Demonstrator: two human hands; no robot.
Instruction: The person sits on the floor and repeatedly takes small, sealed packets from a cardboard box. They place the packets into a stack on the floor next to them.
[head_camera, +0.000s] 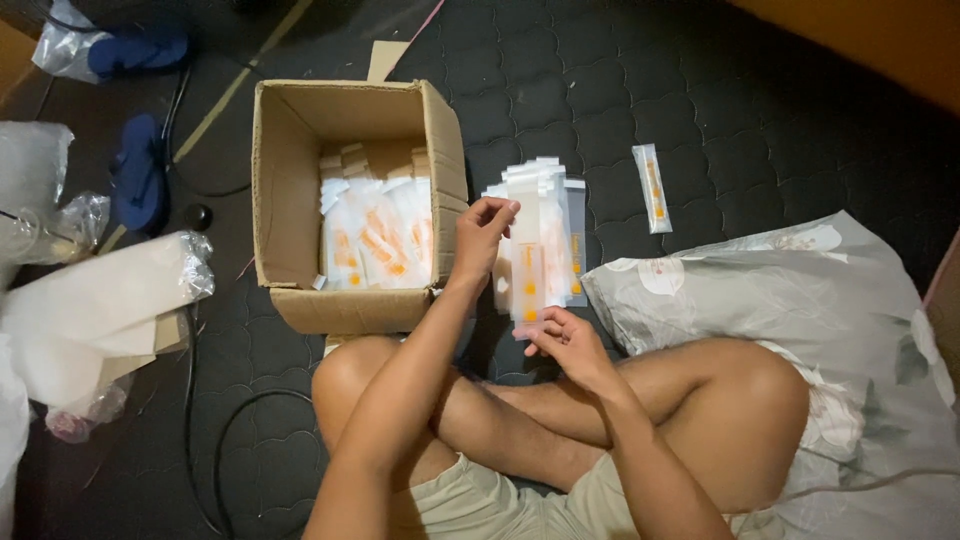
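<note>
Slim clear packet with orange markings, held upright above a stack of like packets beside the cardboard box; left hand pinches its top edge; right hand pinches its lower end.

brown cardboard box holds clear plastic packets with orange print; the quilted floor mat is black, the grey floral-patterned pillow pale, the flat sandals blue.
</note>
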